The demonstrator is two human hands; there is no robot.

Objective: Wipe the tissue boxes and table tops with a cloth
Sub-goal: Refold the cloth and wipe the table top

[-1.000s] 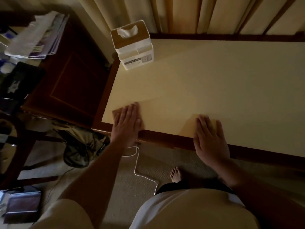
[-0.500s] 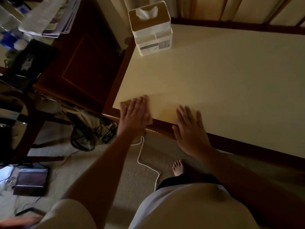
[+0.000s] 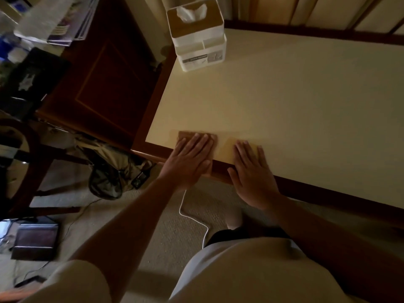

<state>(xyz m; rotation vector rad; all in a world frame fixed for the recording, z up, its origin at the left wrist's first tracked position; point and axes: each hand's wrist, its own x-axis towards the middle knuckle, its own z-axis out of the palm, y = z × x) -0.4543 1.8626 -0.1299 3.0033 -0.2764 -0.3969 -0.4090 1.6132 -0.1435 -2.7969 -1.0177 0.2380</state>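
Along the near edge of the surface (image 3: pixel 295 101), close to its left corner, both my hands lie flat. My left hand (image 3: pixel 192 157) is spread with straight fingers and presses down on a brown cloth (image 3: pixel 185 136), whose far edge shows past my fingertips. My right hand (image 3: pixel 253 171) lies just beside it, equally flat, on a paler cloth (image 3: pixel 228 146) that is hard to make out in this dim light. Neither hand grips anything; both only press. The tissue box (image 3: pixel 196 38) stands upright at the far left corner, well apart from both hands, with a tissue poking from its top.

I judge I am on the table-top step, working the front strip nearest me. Most of the cream top stretches away ahead and to my right, so the next move calls for pushing both cloths forward under even, flat pressure, in overlapping passes. When I reach the box I will need to lift or shift it to wipe beneath it and over its sides.
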